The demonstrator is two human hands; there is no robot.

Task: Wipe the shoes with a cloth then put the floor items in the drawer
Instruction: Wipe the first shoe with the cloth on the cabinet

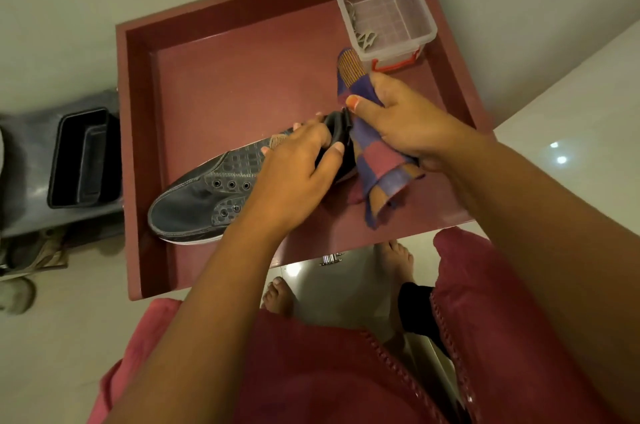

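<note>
Left hand (298,160) curled round the heel end of a dark grey lace-up shoe (204,197), thumb hooked over the collar, holding it over the open maroon drawer (225,77) with the toe pointing away to the left of the grip. Right hand (398,119) just beside it, fingers and thumb pinching a checked purple, pink and orange cloth (375,164) against the heel, cloth ends hanging below and poking up above the grip. Beyond the right hand, a clear plastic box (384,8) with red latches in the drawer's far corner.
</note>
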